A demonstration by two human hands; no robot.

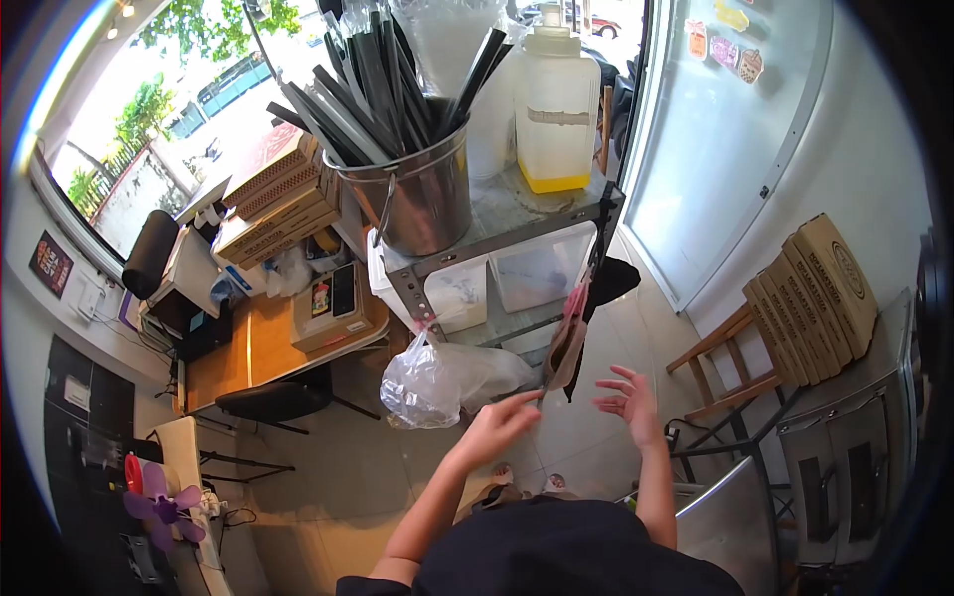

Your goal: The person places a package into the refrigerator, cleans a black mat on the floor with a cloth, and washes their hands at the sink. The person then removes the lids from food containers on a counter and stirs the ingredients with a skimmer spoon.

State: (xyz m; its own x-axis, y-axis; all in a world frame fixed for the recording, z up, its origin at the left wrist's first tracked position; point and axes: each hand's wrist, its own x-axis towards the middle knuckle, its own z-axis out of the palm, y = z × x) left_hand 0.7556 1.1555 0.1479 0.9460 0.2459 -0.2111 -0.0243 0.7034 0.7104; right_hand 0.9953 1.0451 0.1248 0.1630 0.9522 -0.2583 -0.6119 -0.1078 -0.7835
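Observation:
My left hand [507,425] reaches toward the hanging dark and pinkish cloth [568,350] at the shelf corner, its index finger stretched out. Its fingertips are at the cloth's lower edge; I cannot tell if they touch. My right hand [630,405] is raised to the right of the cloth, fingers spread, holding nothing. A clear plastic bag [422,382] bulges from the lower part of the metal shelf [517,226], left of my left hand. On the shelf's top stand a steel bucket [422,194] full of black strips and a plastic jug [556,109] with yellow liquid at its bottom.
Stacked pizza boxes [815,298] rest on a wooden chair [717,363] at the right, near a metal appliance [840,477]. On the left are a wooden desk [234,348] with more boxes [283,199], a black chair [278,397] and a purple fan [164,505]. A frosted door [730,149] stands behind.

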